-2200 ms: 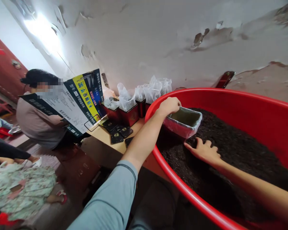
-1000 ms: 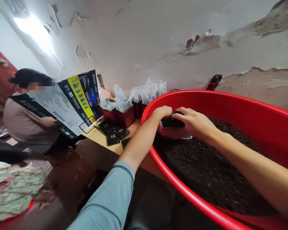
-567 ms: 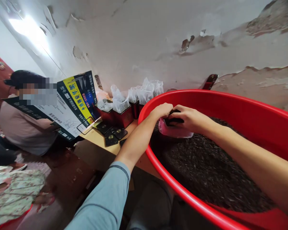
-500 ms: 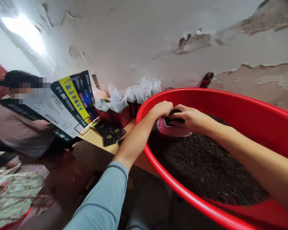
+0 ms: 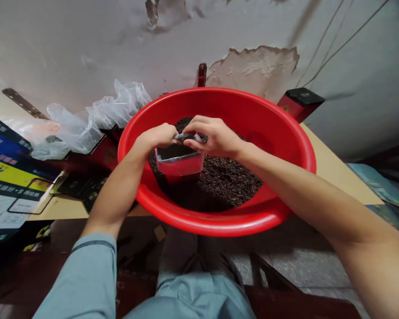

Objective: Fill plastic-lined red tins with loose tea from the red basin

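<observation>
A red tin stands in the big red tub, with a clear plastic bag folded over its rim. Dark dry leaves, like loose tea, lie in the tub around it. My left hand has its fingers closed on the bag's edge at the back of the tin. Beside it, my right hand curls thumb and fingers round the same edge, with something dark showing between them. The inside of the tin looks dark; its contents cannot be made out.
Several tins with plastic bags sticking out stand left on the wooden table. Black lids lie before them. A printed carton is at far left. One closed tin leans behind the tub at right.
My view has swung right, so the tub now sits in the middle and the co-worker is out of sight. Both hands stay at the tin's rim, slightly farther apart.
</observation>
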The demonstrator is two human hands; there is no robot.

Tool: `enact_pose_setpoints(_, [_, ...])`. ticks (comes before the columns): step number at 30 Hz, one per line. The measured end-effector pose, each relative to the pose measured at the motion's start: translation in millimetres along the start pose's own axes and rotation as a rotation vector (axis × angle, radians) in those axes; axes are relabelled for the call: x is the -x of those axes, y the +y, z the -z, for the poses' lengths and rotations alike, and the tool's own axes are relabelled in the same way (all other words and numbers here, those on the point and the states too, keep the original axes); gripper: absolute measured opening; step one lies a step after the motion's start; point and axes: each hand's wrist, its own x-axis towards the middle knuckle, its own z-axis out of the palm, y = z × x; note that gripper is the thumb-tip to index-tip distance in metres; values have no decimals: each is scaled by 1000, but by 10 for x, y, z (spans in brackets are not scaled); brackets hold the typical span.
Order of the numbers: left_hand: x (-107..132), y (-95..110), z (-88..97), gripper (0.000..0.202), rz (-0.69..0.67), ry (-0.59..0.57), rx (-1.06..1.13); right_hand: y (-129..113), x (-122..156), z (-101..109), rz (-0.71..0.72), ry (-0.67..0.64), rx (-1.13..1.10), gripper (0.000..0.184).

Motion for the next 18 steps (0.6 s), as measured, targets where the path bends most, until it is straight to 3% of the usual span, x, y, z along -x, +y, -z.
enact_pose_setpoints(2, [-10, -98, 1, 21, 20, -19, 24, 261, 124, 82, -175, 70, 45, 46])
enact_pose_setpoints(4, [23, -189, 36, 18, 49, -14, 39, 568, 264, 161, -466, 53, 100, 64])
enact_pose_setpoints(7, [76, -238, 88, 25, 81, -31, 13, 936, 464, 202, -972, -132, 159, 93])
enact_pose_setpoints(9, [83, -207, 98, 34, 77, -81, -12, 1054, 546, 176, -1188, -271, 158, 104])
enact_pose_setpoints(11, [75, -162, 96, 45, 55, -118, -9, 1086, 578, 136, -1258, -368, 132, 107])
enact_pose_setpoints(13, [72, -134, 96, 52, 42, -141, 21, 1078, 577, 106, -1237, -416, 110, 107])
enact_pose_setpoints(18, [82, -95, 86, 48, 38, -103, 16, 1097, 579, 88, -1167, -422, 88, 104])
